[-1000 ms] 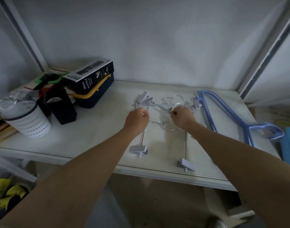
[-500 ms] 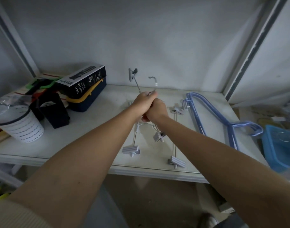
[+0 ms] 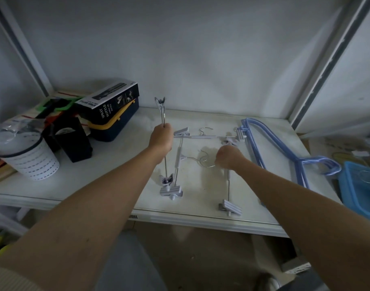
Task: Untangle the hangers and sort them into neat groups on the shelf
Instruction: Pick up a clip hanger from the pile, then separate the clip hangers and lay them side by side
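My left hand [image 3: 161, 138] grips the metal bar of a white clip hanger [image 3: 162, 114] and holds it upright above the shelf, one clip high at the top, the other low near the front. My right hand [image 3: 228, 157] is closed over another clip hanger [image 3: 228, 186] that lies flat, its wire hook curling to the left of my fist. Two more clip hangers [image 3: 178, 152] lie flat between my hands, one along the back. A stack of blue plastic hangers [image 3: 274, 152] lies on the right part of the white shelf [image 3: 108, 175].
On the left stand a white perforated cup [image 3: 29, 162], a black holder [image 3: 73, 141] and a spray bottle box [image 3: 108, 101] on a dark blue case. A blue basket [image 3: 360, 192] sits at the right edge. Shelf posts rise at both back corners.
My hands, joined half a second ago, have come apart. The left one keeps one clip hanger lifted and moves left; the right has dropped to a hanger on the shelf.
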The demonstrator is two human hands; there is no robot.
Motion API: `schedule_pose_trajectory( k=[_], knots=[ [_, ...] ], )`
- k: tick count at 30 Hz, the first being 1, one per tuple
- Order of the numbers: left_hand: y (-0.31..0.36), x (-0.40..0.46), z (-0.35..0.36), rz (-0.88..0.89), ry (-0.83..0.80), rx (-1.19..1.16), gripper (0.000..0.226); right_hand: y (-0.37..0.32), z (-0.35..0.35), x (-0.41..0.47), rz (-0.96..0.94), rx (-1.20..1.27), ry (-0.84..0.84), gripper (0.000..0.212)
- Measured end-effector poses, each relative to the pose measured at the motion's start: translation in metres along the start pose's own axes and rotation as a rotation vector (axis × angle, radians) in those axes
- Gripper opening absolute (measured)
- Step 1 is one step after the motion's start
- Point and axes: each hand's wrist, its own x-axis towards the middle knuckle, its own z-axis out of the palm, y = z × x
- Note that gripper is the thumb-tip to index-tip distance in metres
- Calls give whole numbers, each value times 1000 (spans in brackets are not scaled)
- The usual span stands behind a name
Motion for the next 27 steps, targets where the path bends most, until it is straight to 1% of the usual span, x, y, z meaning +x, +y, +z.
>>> schedule_pose_trajectory(
  k=[1,3,7,9,12,17,25,27],
  knots=[
    [-3,0,1,1,-7,1,27,2,3,-3,-5,-94,-29,39],
    [-7,0,1,-4,-15,5,28,5,7,-7,-26,-170,-32,43],
    [-12,1,5,-8,-28,9,29,12,14,-8,-19,-154,57,38],
    [-13,1,6,-5,-29,10,30,18,19,-4,-37,-140,63,33],
    [-14,2,6,8,-33,23,29,21,24,-4,-38,-32,83,33],
    [-17,2,4,7,-34,48,31,19,27,-9,-28,152,173,27],
    [-20,1,2,-11,-31,48,28,5,28,-10,63,458,198,28],
    [-21,1,2,-10,-34,46,30,1,25,-12,70,481,191,27]
  ],
)
